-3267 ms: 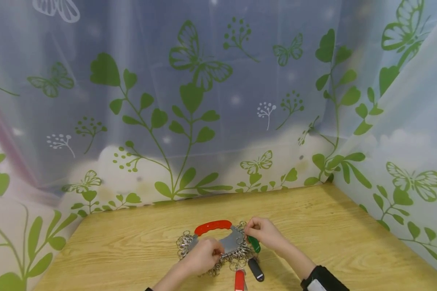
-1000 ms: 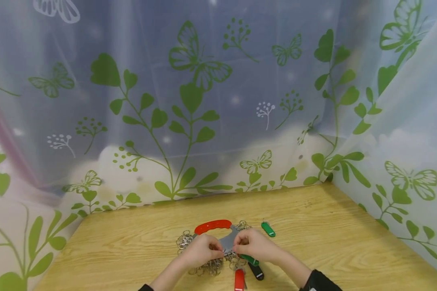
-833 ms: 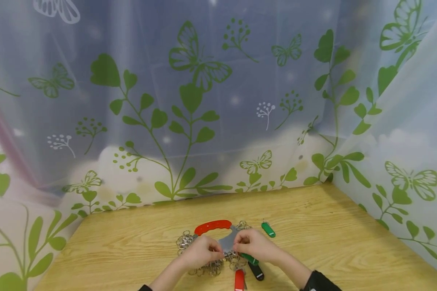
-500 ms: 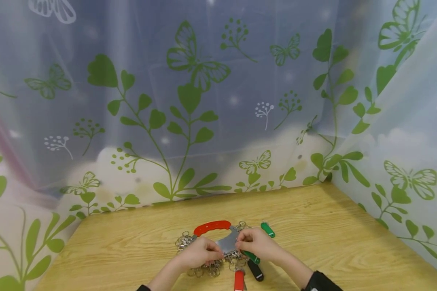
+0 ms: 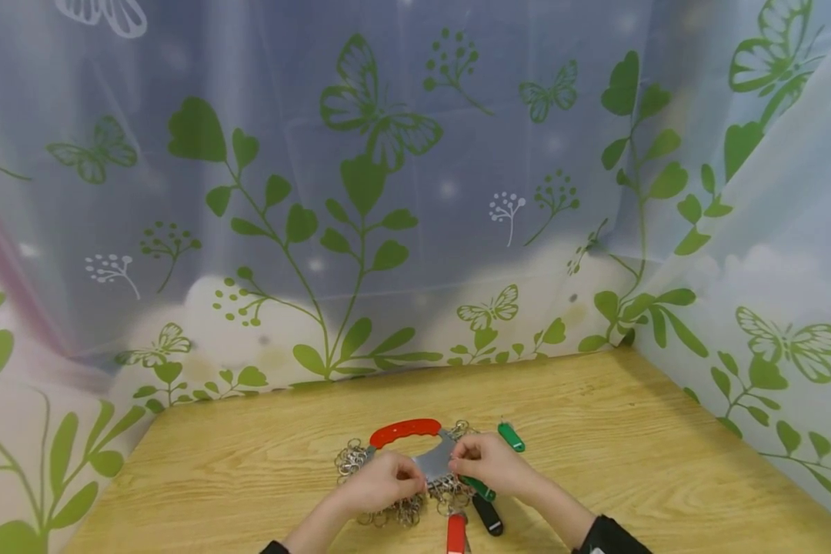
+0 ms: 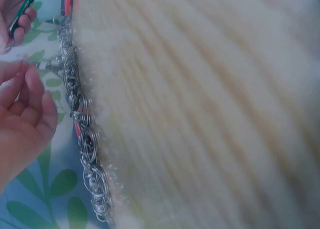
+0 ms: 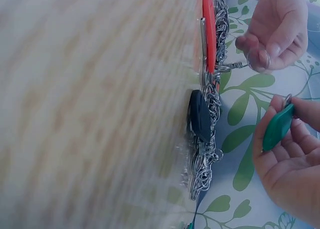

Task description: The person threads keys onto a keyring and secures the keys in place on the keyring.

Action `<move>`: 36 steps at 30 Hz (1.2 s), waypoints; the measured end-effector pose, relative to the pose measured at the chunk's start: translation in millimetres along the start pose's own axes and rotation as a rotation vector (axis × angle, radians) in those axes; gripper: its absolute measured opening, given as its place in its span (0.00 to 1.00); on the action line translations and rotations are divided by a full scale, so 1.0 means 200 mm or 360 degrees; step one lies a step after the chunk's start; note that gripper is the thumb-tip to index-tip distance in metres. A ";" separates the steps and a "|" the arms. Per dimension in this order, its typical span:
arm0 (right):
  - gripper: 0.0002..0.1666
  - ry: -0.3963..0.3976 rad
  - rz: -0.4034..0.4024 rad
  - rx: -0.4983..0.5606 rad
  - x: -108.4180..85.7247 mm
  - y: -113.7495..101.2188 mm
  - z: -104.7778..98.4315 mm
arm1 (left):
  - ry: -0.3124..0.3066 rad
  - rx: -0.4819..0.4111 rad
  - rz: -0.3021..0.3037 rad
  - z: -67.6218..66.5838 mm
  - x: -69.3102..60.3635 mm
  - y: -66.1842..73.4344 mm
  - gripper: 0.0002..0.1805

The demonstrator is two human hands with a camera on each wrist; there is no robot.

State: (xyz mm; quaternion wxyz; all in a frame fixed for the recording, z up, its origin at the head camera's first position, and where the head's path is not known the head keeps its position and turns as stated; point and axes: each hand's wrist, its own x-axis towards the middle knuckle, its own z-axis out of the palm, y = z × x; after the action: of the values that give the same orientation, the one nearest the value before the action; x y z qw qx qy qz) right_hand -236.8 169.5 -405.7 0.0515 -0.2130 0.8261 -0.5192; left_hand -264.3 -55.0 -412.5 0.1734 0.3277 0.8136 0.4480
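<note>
My right hand (image 5: 488,463) has moved nearer my left hand (image 5: 388,483), pinching a green tag (image 7: 278,129); my left pinches a metal ring (image 7: 269,60). A black tag (image 5: 487,514) lies near my right.

The head camera looks forward and down over the surface (image 5: 249,450) toward the curtain (image 5: 457,238); both wrist cameras look from low and close (surface sideways), sharing the hands (image 5: 382,485) and metal rings (image 6: 89,144).
</note>
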 end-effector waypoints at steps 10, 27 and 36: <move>0.07 -0.0013 -0.0005 -0.0118 -0.01 0.00 0.00 | 0.0148 0.0598 0.0167 0.01 -0.01 0.08 0.07; 0.03 0.0069 -0.0063 -0.0298 0.02 -0.06 0.11 | 0.0339 0.0869 0.0192 0.04 -0.03 0.07 0.04; 0.06 0.0154 -0.0118 -0.0378 0.04 -0.08 0.16 | 0.0429 0.0976 0.0282 0.05 -0.03 0.05 0.04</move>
State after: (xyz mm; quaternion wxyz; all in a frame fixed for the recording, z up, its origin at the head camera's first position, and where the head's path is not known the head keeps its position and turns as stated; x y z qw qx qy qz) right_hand -230.4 133.9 -404.5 -0.0331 -0.2227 0.8748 -0.4291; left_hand -251.6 -49.0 -410.2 -0.0817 0.3719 0.8943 0.2352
